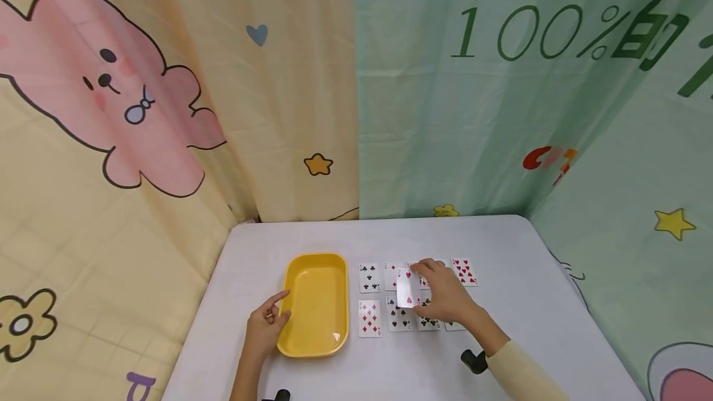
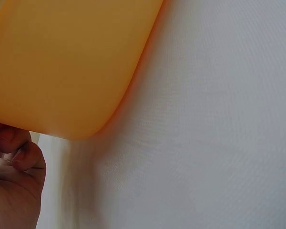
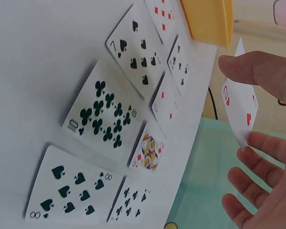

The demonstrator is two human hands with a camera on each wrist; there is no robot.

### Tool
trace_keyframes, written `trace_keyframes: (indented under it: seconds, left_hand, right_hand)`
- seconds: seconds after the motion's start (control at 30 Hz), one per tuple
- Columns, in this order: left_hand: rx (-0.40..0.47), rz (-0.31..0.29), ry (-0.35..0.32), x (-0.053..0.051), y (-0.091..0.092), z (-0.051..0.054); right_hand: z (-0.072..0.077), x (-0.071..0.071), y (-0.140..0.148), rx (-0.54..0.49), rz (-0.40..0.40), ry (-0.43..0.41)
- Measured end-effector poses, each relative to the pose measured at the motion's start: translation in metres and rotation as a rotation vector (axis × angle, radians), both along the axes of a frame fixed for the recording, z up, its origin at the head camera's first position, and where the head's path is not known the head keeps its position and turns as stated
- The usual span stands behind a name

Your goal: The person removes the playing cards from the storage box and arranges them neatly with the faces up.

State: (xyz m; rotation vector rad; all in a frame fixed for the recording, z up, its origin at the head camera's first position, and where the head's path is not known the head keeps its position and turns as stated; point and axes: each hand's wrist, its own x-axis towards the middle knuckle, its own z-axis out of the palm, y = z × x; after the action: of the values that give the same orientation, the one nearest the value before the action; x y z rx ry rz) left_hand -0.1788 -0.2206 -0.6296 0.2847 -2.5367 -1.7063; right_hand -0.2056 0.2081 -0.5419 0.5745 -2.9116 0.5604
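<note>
A two of hearts card (image 1: 408,288) is pinched between the thumb and fingertips of my right hand (image 1: 444,291), raised above two rows of face-up playing cards. In the right wrist view the same two of hearts (image 3: 239,102) is seen tilted, away from the table. Below it lie the seven of spades (image 3: 136,55), the ten of clubs (image 3: 102,112) and the eight of spades (image 3: 69,186). To the left, my left hand (image 1: 264,325) grips the near-left rim of a yellow plastic tray (image 1: 285,283). The left wrist view shows curled fingers (image 2: 26,155) at the tray's edge.
A diamonds card (image 1: 370,319) lies beside the tray's right side, with a clubs card (image 1: 369,278) behind it. At the back right sits a hearts card (image 1: 465,271). Black objects (image 1: 474,361) rest near the table's front. Printed curtains (image 1: 301,91) stand behind the white table (image 1: 512,252).
</note>
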Motion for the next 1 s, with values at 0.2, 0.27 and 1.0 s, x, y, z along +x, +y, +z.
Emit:
trace_keyframes:
  seconds: [0.2,0.27,1.0]
  left_hand:
    - [0.003,-0.004,0.001,0.001,0.0,0.001]
    - [0.003,-0.007,0.002,0.0,-0.001,0.001]
    - [-0.037,0.002,0.012,-0.001,0.001,0.002]
  right_hand:
    - [-0.003,0.003,0.033,0.016,-0.056,0.011]
    - [-0.005,0.003,0.044,0.025,-0.074,0.009]
    - [-0.041,0.026,0.13,0.11,-0.17,-0.081]
